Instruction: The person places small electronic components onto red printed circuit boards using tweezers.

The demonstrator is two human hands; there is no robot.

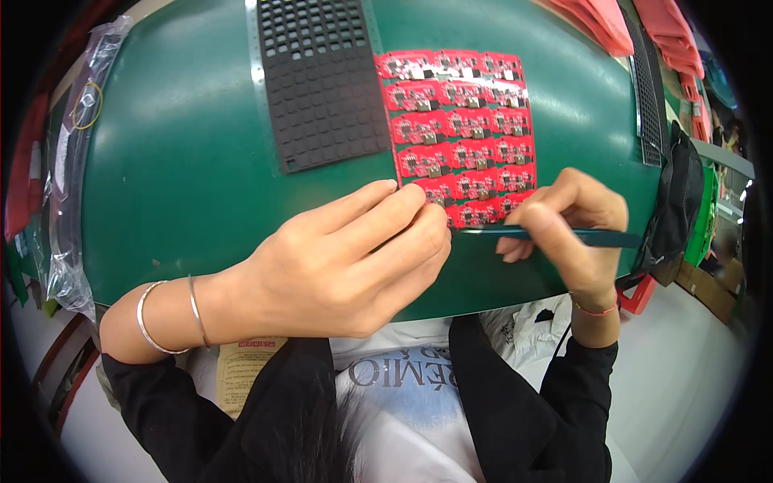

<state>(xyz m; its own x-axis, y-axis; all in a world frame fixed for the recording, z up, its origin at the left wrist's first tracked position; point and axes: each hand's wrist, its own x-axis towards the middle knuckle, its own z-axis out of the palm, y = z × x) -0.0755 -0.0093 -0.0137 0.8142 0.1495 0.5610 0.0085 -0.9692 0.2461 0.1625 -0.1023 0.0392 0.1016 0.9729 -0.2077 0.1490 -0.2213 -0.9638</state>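
Observation:
A red panel of circuit boards [471, 129], laid out in rows with small metal connectors and black chips, lies on the green mat before me. My left hand [354, 258] rests at the panel's near left corner, its fingertips bent together over the edge; whatever they pinch there is hidden. In my right hand [564, 229] is a pair of dark teal tweezers [596, 237], gripped between thumb and fingers. Its tip points left and reaches the panel's near edge, close to my left fingertips. Beside the panel on the left lies a sheet of black rubber pads [326, 113].
The green mat [185, 161] covers the table. Clear plastic packaging [68, 193] with a yellow rubber band runs along the left edge. Another black pad sheet [644, 88] and pink cloth [596, 24] lie at the far right. A black bag [680, 193] hangs by the right edge.

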